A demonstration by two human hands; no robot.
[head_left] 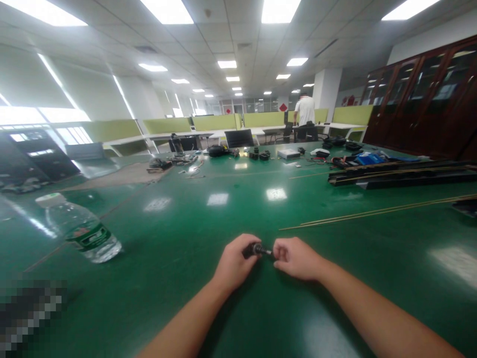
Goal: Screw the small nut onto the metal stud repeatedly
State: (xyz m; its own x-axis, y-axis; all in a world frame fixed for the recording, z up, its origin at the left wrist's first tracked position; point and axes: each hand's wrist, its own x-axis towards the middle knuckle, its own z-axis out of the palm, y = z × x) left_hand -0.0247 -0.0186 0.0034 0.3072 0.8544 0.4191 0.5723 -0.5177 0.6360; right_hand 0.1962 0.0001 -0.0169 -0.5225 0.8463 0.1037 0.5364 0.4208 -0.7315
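Observation:
Between my two hands, low over the green tabletop (186, 238), is a small dark part with a round metallic end (257, 248). My left hand (236, 258) is closed around it, thumb and fingers gripping its sides. A short thin shaft sticks out from the part toward the right. At that shaft's far end my right hand (296, 257) has its fingers curled in a pinch. What sits between the right fingertips is mostly hidden, though the shaft's tip meets them. The exact kind of part is too small to tell.
A water bottle (87, 231) stands at the left. Thin brass-coloured rods (346, 217) lie to the right, before long black rails (402, 174). Small black parts (259, 154) and a grey box (288, 153) sit along the far side. A person (305, 109) stands beyond the table.

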